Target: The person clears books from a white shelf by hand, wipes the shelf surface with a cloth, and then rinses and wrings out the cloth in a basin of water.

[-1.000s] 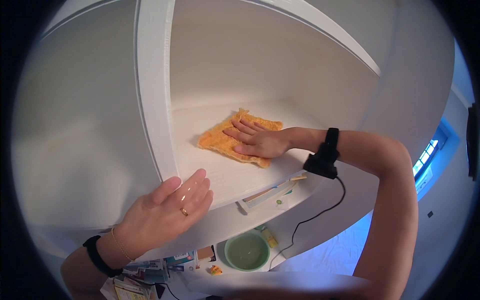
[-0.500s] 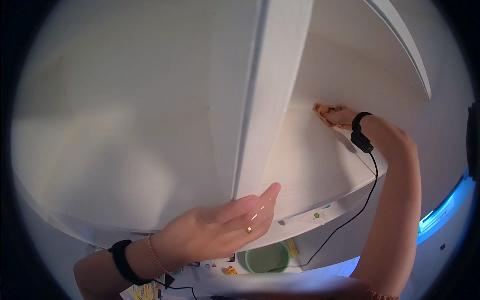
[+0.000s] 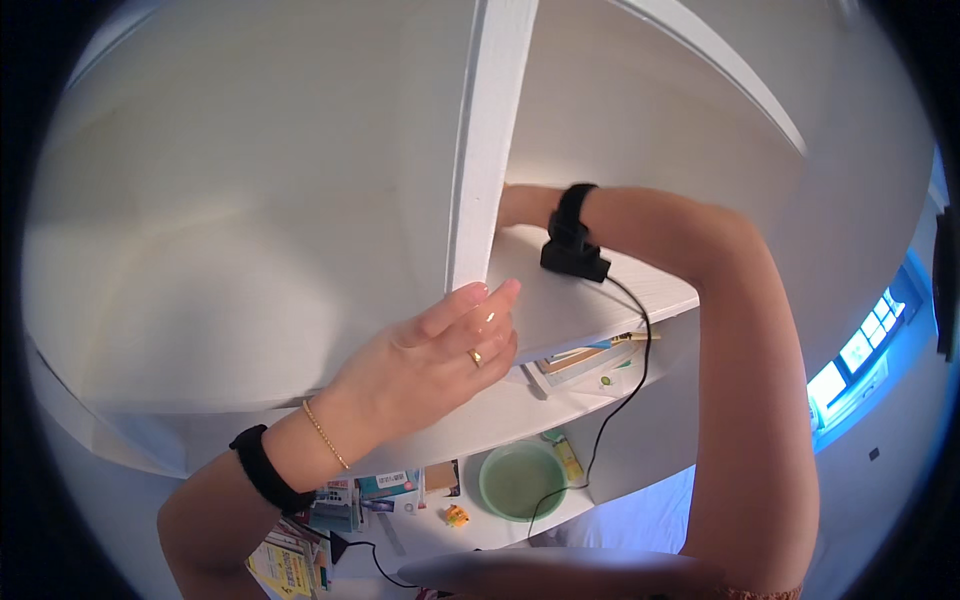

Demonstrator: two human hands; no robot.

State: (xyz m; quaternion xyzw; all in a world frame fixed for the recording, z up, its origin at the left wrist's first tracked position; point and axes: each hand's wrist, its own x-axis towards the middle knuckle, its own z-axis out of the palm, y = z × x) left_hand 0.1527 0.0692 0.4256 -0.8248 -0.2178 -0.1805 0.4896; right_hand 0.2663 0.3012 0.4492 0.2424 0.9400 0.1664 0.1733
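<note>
My left hand (image 3: 430, 355) is at the lower front end of the white upright divider (image 3: 490, 130), its fingers stretched out and a little apart. It seems to touch the divider, and nothing is seen held in it. A ring and a thin bracelet show on this hand and wrist. Reaching into the right-hand compartment, my right hand (image 3: 515, 207) shows only its back part near the wrist. The divider hides its fingers and whatever they may hold. Under that arm lies the white shelf board (image 3: 530, 300).
Below the shelf stand a green basin (image 3: 522, 482) of cloudy water, a small orange object (image 3: 456, 516) and several books (image 3: 285, 560). More books (image 3: 590, 362) lie under the shelf's right part. A black cable (image 3: 640, 340) hangs from my right wristband.
My right hand has moved left and behind the divider; the orange-brown cloth it gripped is out of sight. The view has shifted, showing more below the shelf. My left hand stays by the divider.
</note>
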